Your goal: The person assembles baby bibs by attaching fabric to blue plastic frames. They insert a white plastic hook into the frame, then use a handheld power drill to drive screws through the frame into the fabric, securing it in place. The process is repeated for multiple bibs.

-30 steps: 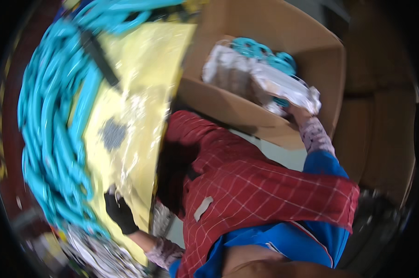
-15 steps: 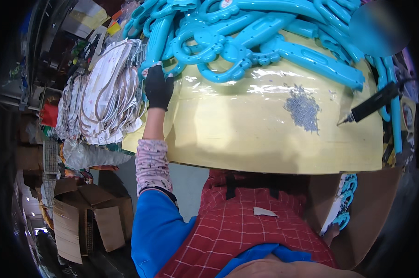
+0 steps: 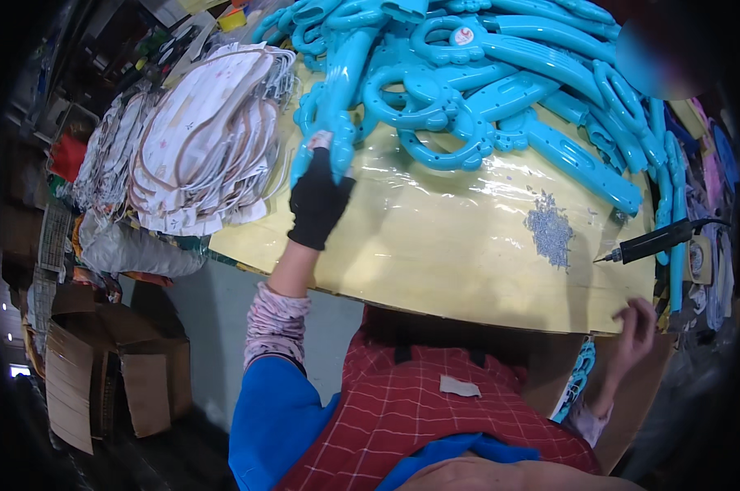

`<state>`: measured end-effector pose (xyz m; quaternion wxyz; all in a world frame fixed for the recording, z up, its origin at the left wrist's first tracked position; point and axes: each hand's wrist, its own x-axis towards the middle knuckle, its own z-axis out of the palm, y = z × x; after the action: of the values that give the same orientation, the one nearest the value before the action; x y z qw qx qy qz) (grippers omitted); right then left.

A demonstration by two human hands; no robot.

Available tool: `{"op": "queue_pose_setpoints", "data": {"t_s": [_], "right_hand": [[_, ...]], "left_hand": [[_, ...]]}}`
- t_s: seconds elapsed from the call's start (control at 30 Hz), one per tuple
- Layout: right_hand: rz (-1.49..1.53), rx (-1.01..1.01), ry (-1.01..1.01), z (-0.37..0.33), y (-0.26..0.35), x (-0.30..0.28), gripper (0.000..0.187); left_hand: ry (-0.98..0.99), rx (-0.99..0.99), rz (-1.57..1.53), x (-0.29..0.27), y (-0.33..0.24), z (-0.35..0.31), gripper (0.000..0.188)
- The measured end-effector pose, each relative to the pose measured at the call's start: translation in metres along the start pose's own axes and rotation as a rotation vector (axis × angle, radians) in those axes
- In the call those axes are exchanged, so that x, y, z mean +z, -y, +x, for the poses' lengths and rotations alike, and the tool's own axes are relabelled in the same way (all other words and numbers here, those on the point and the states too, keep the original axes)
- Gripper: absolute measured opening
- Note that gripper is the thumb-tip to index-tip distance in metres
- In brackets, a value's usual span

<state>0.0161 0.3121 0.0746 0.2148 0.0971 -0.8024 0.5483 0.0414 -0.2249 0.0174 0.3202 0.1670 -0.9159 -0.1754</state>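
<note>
My left hand, in a black fingerless glove, has its fingers closed on the near end of a turquoise plastic handle piece. This piece reaches back into a heap of similar turquoise parts at the far side of the yellow-covered table. My bare right hand is at the table's front right edge, fingers loosely bent and apart, holding nothing visible. Closest beyond it lies a black electric screwdriver with its cord, its tip pointing left toward a pile of small grey screws.
White printed fabric pieces with brown edging are stacked at the table's left. An open cardboard box stands on the floor at lower left. Below the right table edge, turquoise parts sit in another cardboard box.
My left hand has drawn nearer to me, pulling the turquoise handle piece with it. My right hand has risen from the box below to the table edge. The view has shifted slightly.
</note>
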Motion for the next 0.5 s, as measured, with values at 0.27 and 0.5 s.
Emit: {"op": "queue_pose_setpoints", "data": {"t_s": [0.27, 0.5], "right_hand": [[-0.013, -0.591, 0.630, 0.034, 0.086, 0.167, 0.042], [-0.374, -1.360, 0.620, 0.031, 0.165, 0.217, 0.056]], "left_hand": [[-0.169, 0.037, -0.051, -0.120, -0.084, -0.104, 0.056], [0.315, 0.283, -0.414, -0.179, -0.083, -0.168, 0.027]]}}
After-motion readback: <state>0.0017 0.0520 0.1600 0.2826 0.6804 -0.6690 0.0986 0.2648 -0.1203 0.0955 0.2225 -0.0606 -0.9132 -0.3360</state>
